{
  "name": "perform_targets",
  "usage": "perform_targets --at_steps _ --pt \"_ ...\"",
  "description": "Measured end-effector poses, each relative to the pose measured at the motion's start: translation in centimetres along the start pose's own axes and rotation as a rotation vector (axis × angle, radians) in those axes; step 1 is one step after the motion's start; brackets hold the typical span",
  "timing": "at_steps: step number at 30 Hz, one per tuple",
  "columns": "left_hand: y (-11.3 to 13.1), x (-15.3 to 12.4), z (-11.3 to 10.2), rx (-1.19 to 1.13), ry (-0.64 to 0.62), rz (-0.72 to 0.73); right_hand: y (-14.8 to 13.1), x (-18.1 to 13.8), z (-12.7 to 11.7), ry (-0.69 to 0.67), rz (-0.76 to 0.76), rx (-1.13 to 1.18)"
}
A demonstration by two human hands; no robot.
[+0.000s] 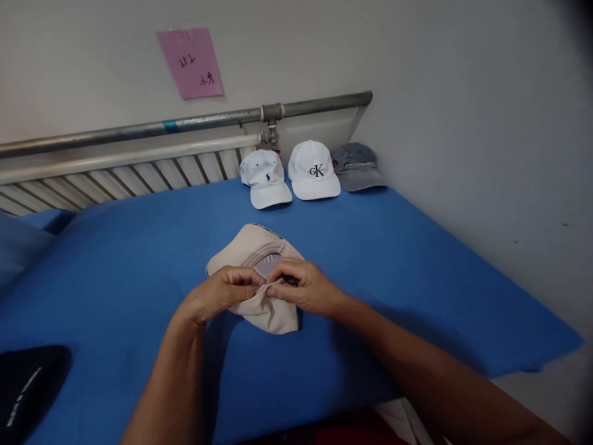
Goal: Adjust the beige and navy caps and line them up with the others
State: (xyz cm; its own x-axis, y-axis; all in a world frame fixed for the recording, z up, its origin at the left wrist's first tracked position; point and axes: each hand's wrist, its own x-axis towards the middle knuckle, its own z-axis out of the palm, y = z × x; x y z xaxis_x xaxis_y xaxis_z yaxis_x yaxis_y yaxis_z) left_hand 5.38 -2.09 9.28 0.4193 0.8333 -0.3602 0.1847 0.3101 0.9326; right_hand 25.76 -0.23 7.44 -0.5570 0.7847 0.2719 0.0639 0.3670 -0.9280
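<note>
At frame centre on the blue bed [139, 247], the left hand [222, 295] and right hand [306, 289] pinch the beige cap [273, 312] closed-fingered, its folding apparently unfinished, while 3 caps [312, 170] sit lined up above.

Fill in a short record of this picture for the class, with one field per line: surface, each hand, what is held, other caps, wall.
surface: blue sheet on a bed
left hand: pinching the beige cap's fabric
right hand: pinching the same fabric, fingertips meeting the left
held item: beige cap, lying on the sheet
other caps: white cap with small logo, white cap with letters, grey cap, in a row by the rail
near left corner: dark cap
wall: pink note, metal pipe
</note>
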Motion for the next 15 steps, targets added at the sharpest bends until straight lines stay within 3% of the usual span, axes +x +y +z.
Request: perform_targets --at_steps 8,15 --pt "0.5 0.0 0.5 0.198 0.04 0.075 0.0 0.1 0.0 0.006 0.108 0.116" --pt "-0.3 0.4 0.1 0.061 -0.056 0.03 0.0 0.0 0.1 -0.03 0.029 0.053"
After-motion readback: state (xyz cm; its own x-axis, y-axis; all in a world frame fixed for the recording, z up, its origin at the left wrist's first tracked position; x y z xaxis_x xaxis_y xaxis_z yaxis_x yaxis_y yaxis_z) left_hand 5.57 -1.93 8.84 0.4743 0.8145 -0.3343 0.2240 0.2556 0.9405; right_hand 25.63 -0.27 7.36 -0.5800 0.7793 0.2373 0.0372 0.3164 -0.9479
